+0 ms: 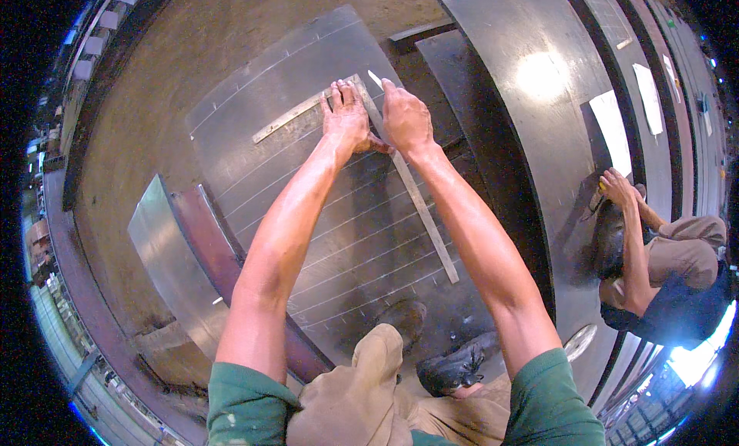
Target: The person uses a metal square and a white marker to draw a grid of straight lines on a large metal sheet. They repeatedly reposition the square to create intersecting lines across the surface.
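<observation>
A dark steel plate (246,176) scribed with several thin, pale, parallel lines lies before me. On its far part rests an L-shaped carpenter's square (425,215), one leg running left and the longer one back toward my shoe. My left hand (348,122) lies on the square near its corner, fingers spread, thumb reaching toward the long leg. Just right of the corner, my right hand (408,119) is closed round a white marking stick (374,79), probably chalk. The stick's tip points up and left, close to the square; whether it touches the plate I cannot tell.
A curved metal piece (165,234) and a reddish beam (198,223) stand at the left. Large curved plates (500,30) rise at the right, with white paper sheets (612,130) on them. A co-worker (654,269) crouches there. My black shoe (454,369) is near the plate's front.
</observation>
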A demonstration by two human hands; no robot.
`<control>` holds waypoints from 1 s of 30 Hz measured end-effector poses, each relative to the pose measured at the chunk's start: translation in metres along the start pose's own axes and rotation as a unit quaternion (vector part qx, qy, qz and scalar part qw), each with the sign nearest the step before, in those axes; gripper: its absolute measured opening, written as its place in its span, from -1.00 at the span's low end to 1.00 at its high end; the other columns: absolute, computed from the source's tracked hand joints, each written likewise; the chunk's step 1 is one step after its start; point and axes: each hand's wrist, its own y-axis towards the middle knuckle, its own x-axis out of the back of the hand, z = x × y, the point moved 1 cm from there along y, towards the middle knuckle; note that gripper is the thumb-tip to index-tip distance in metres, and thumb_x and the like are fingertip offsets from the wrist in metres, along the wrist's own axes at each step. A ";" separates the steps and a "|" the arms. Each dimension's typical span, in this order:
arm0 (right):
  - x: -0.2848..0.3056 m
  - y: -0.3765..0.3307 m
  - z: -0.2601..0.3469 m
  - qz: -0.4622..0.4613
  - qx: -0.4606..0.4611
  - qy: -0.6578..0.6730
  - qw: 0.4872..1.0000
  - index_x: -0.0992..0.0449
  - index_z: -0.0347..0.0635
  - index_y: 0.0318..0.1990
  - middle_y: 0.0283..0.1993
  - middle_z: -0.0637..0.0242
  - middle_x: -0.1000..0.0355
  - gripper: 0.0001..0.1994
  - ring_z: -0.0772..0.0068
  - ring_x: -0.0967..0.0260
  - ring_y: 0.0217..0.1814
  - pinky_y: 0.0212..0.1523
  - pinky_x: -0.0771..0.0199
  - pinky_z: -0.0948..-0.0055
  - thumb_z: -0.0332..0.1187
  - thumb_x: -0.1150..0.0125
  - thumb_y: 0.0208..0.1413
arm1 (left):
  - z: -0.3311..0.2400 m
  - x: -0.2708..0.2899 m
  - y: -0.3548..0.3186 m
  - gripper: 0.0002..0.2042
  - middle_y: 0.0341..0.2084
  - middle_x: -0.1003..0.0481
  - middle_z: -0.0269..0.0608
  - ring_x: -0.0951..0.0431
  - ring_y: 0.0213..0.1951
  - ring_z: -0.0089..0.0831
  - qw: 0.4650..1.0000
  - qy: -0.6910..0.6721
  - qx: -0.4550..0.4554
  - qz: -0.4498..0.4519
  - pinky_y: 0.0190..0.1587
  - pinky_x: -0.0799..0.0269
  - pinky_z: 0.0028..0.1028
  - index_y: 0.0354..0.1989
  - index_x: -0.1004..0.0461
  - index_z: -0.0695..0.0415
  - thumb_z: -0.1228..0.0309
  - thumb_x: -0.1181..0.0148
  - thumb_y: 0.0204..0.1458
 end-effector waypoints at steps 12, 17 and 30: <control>-0.008 0.009 0.014 0.036 0.036 -0.018 0.999 -0.47 -0.26 0.08 -0.23 -0.02 -0.56 -0.68 -0.09 -0.55 -0.17 -0.16 -0.56 0.02 -0.42 0.06 0.22 | 0.002 0.001 0.002 0.61 0.45 0.20 0.32 0.26 0.50 0.12 0.999 0.016 0.019 0.020 0.46 0.31 0.16 0.44 0.29 0.46 -0.37 -0.54 -0.71; -0.009 0.016 0.009 0.041 0.053 -0.027 0.997 -0.51 -0.23 0.04 -0.27 -0.03 -0.56 -0.69 -0.10 -0.56 -0.20 -0.18 -0.56 0.01 -0.41 0.07 0.22 | -0.003 0.006 -0.001 0.65 0.45 0.19 0.32 0.26 0.50 0.12 1.000 0.012 0.016 0.013 0.47 0.33 0.15 0.43 0.30 0.46 -0.44 -0.50 -0.75; 0.020 0.001 0.018 0.173 0.024 -0.070 0.982 -0.56 -0.18 -0.08 -0.33 -0.09 -0.56 -0.74 -0.13 -0.56 -0.23 -0.19 -0.58 -0.04 -0.41 0.03 0.17 | 0.000 0.000 0.002 0.66 0.45 0.19 0.34 0.24 0.49 0.16 0.999 0.031 0.018 0.008 0.46 0.34 0.17 0.42 0.32 0.50 -0.48 -0.45 -0.73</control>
